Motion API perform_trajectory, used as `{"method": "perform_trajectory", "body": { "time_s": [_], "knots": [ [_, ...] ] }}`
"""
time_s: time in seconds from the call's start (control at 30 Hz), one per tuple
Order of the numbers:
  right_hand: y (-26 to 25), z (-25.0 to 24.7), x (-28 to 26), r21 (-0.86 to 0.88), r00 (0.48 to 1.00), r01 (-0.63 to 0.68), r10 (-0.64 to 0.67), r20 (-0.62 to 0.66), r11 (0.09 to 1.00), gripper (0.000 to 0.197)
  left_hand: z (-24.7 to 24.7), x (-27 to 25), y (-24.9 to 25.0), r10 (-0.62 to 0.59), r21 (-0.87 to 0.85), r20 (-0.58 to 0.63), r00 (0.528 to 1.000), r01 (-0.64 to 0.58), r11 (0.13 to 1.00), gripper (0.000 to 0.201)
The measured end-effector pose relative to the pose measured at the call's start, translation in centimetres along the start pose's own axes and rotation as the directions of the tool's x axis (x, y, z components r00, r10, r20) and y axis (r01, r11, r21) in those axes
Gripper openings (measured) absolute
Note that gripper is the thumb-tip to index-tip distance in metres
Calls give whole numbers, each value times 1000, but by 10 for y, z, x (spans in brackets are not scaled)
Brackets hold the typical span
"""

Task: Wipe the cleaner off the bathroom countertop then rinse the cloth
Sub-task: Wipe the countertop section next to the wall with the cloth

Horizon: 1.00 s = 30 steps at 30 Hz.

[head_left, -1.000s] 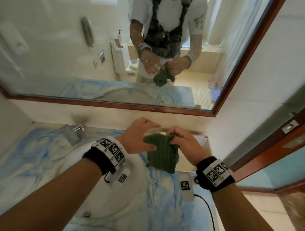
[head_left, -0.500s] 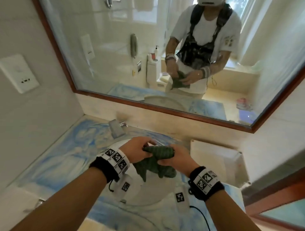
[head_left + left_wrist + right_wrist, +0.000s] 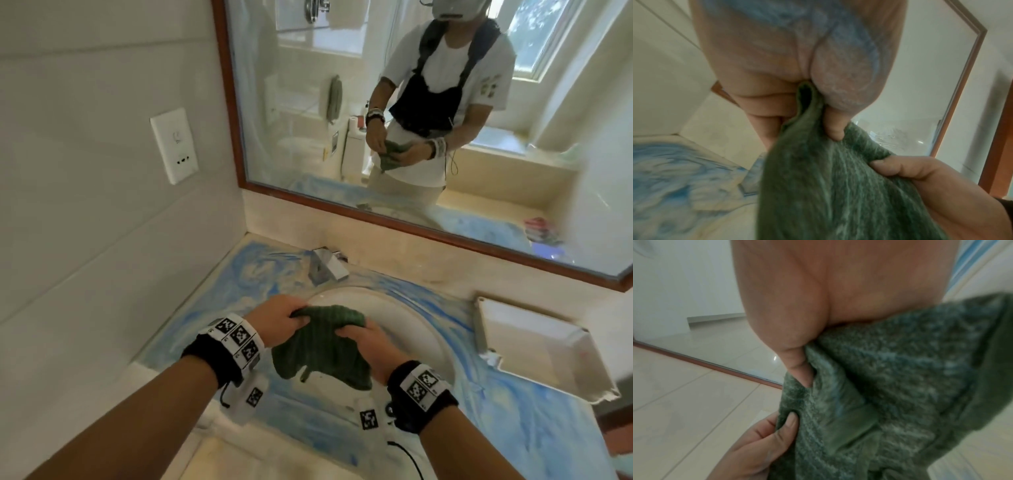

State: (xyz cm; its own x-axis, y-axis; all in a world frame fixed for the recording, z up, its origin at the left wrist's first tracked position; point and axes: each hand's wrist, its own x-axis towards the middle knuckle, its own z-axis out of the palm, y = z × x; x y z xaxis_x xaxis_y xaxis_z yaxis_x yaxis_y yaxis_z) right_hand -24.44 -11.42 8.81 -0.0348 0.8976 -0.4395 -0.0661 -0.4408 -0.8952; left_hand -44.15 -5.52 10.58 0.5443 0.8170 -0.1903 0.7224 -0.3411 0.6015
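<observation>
A dark green ribbed cloth (image 3: 322, 342) hangs bunched between both my hands above the front of the white round sink (image 3: 404, 322). My left hand (image 3: 284, 318) grips its upper left edge, thumb and fingers curled into the fabric (image 3: 830, 186). My right hand (image 3: 363, 342) pinches the right side of the cloth (image 3: 890, 386). The countertop (image 3: 260, 274) around the basin is smeared with blue and white cleaner. A chrome tap (image 3: 325, 265) stands behind the sink, with no water seen running.
A white tray (image 3: 534, 349) sits on the counter at the right of the sink. A wood-framed mirror (image 3: 236, 137) runs along the back wall. A white wall socket (image 3: 174, 145) is on the tiled left wall. The counter's front edge is under my forearms.
My view has swung left and tilted up. Both hands lowered the cloth over the sink and now bunch it more tightly.
</observation>
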Motion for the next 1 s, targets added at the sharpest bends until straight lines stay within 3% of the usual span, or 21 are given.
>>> {"method": "perform_trajectory", "body": {
  "time_s": [0.13, 0.23, 0.33, 0.5, 0.63, 0.8, 1.0],
  "knots": [
    [11, 33, 6, 53, 1000, -16, 16, 0, 998, 11, -10, -6, -36, -19, 25, -7, 1000, 19, 999, 25],
    [18, 45, 19, 35, 999, -54, 54, 5, 998, 18, -11, 0, -57, -35, 51, -8, 999, 35, 998, 37],
    [26, 48, 37, 56, 995, -101, 100, 24, 993, 20, -4, 12, -75, -81, 54, 3, 997, 80, 995, 35],
    [40, 46, 83, 167, 984, -179, 177, 31, 970, 23, 6, 39, -108, -205, -62, -1, 979, 204, 977, 13],
    [44, 43, 128, 196, 974, -223, 224, 17, 955, 14, 3, 61, -140, -347, -134, -40, 937, 339, 931, 23],
    [42, 37, 167, 279, 984, -177, 173, 41, 944, 33, 2, 76, -180, -427, -16, 0, 904, 427, 904, 38],
    [13, 38, 193, -17, 979, 43, -45, -197, 999, 22, 0, 101, -223, -463, 164, 103, 881, 444, 881, 42]
  ]
}}
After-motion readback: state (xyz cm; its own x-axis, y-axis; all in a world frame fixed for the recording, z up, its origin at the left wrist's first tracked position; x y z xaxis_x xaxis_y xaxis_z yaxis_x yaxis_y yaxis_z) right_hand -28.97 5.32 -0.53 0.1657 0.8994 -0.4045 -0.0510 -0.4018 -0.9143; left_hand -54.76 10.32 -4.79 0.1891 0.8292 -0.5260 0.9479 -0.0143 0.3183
